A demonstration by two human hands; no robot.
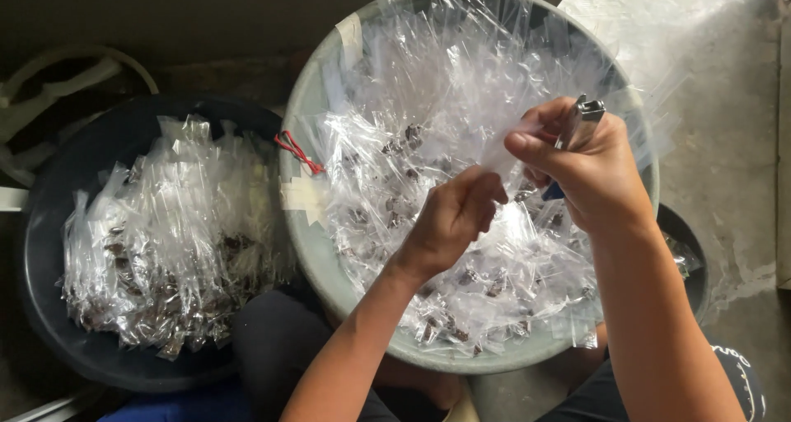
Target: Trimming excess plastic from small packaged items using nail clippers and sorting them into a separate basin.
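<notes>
Our left hand (451, 216) and right hand (581, 162) pinch one clear packet (504, 146) over the grey basin (309, 232); the right also clasps a stapler (581, 119). Dark tub (49, 249) at nine o'clock.

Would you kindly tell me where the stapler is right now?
In the head view, the stapler is in the right hand, raised over the grey tub of clear bags, upper right of centre.

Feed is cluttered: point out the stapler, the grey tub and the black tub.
stapler (583, 115), head view, on its metal top end above the right hand.
grey tub (309, 249), head view, on its left rim.
black tub (49, 257), head view, on its bare left wall.
</notes>
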